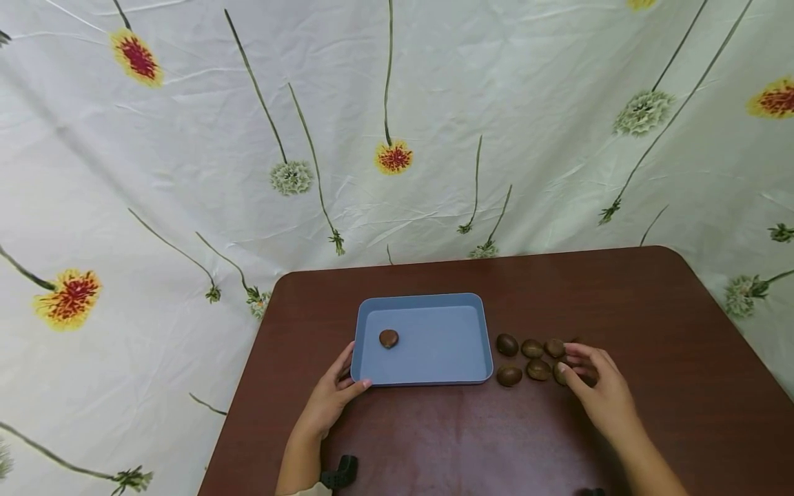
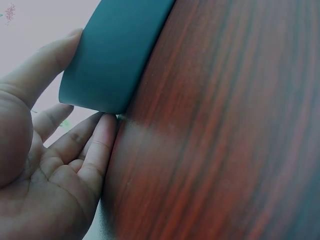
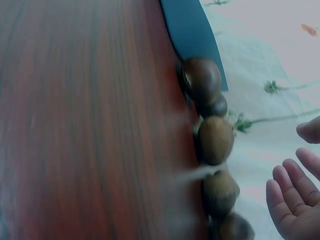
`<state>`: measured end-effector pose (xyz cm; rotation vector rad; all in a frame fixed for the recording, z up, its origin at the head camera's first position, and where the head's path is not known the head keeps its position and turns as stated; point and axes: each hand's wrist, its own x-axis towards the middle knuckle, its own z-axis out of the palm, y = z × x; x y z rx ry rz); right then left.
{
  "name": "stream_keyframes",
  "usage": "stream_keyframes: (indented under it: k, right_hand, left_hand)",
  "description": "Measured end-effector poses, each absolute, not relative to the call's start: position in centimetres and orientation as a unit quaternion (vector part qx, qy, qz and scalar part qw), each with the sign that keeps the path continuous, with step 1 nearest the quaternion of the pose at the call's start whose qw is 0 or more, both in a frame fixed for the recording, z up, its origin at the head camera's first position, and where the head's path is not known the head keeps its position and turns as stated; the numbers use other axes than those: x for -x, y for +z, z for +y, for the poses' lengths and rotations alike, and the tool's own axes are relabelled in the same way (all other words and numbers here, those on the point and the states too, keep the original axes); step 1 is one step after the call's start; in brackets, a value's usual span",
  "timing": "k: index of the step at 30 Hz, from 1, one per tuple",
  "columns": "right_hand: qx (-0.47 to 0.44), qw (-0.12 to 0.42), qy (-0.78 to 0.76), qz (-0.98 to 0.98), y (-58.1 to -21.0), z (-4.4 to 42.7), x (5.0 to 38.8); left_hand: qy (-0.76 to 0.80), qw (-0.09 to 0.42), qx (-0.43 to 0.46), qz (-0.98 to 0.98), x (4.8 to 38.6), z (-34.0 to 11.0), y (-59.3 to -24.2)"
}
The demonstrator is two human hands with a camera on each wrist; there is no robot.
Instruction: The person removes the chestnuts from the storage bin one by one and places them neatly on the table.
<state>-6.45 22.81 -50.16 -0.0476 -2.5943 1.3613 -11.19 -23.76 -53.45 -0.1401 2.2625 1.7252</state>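
A blue rectangular tray (image 1: 428, 375) lies on the table with one brown chestnut (image 1: 389, 338) inside, left of its middle. My left hand (image 1: 331, 396) holds the tray's near left corner, thumb at the front wall and fingers by the left side. The left wrist view shows the thumb on the tray wall (image 2: 107, 60) and fingertips at its lower edge. Right of the tray sit several chestnuts (image 1: 532, 348) in two rough rows. Over their right end is my right hand (image 1: 598, 386), thumb and fingers spread apart. The right wrist view shows this hand (image 3: 300, 200) holding nothing, apart from the chestnuts (image 3: 216, 141).
Beneath everything is a dark red-brown wooden table (image 1: 459, 434) with rounded far corners. Behind and beside it hangs a white cloth (image 1: 434, 83) printed with flowers. A black strap-like device (image 1: 340, 472) is on my left wrist.
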Motion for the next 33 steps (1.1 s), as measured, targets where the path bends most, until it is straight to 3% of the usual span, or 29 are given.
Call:
stream_keyframes:
  k: [33]
  right_hand:
    - [-0.162, 0.0, 0.475, -0.865, -50.1, 12.9, 10.2]
  left_hand:
    - [0.599, 0.142, 0.042, 0.787, 11.2, -23.7, -53.5]
